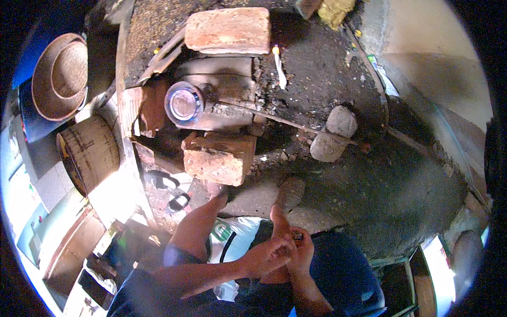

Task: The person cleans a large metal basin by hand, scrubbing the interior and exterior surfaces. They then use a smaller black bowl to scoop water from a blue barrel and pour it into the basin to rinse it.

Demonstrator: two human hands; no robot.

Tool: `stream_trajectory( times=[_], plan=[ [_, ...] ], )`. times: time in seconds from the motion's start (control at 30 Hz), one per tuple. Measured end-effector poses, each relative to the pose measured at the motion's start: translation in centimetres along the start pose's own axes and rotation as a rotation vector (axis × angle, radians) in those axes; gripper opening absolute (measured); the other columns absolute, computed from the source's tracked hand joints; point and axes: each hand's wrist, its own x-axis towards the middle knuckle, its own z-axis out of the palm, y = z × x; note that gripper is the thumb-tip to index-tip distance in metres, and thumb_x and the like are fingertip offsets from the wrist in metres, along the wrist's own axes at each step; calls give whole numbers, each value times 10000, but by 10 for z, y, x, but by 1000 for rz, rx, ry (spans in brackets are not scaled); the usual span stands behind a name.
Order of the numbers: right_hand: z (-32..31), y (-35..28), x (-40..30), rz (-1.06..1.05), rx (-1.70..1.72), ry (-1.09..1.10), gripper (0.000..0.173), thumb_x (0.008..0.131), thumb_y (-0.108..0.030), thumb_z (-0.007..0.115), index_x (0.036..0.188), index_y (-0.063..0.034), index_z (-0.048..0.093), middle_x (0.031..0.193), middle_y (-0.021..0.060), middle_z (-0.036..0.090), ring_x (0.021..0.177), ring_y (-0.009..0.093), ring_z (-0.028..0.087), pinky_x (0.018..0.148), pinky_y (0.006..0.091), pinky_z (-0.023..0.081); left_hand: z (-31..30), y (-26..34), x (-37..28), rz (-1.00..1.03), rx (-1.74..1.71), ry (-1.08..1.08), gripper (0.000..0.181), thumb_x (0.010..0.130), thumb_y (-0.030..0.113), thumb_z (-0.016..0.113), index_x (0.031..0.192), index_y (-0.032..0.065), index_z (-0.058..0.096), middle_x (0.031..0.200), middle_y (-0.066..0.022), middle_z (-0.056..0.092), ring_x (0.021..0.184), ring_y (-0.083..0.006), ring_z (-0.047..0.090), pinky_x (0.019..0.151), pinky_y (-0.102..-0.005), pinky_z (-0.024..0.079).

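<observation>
My left hand (273, 255) and my right hand (302, 247) meet over my lap, low in the picture. The fingers overlap, and a small dark, shiny thing (297, 235) shows at my right hand; what it is I cannot tell. Beyond my knees, a round container (184, 104) of clear plastic or glass stands near the left edge of a grey slab (233, 115). A thin stick (285, 120) runs from the slab across a rounded stone (329, 146). A white candle (280, 69), its tip bright, lies on the dark ground.
One brick (227, 31) lies past the slab, another brick (216, 164) on its near side. Broken wood (164, 57) lies at the upper left. Sandals (178, 202) rest by the left edge. Woven baskets (59, 75) and a rusty drum (89, 152) stand farther left. A wall (427, 71) rises at right.
</observation>
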Motion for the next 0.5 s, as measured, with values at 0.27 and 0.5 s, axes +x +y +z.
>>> stream_trajectory(
  times=[0.27,0.5],
  plan=[
    [2,6,10,234,321,-44,292,792,-251,651,978,-32,596,874,114,653,758,241,618,702,342,501,-12,6,14,208,260,-189,345,887,432,529,979,99,517,891,-188,608,759,-381,625,656,-450,502],
    [-51,45,129,-166,-158,508,229,822,-236,608,865,-14,578,708,44,540,586,157,448,568,306,414,-14,-4,16,-21,520,-337,428,897,491,467,1015,87,545,801,-217,627,729,-412,625,620,-491,501]
  ],
)
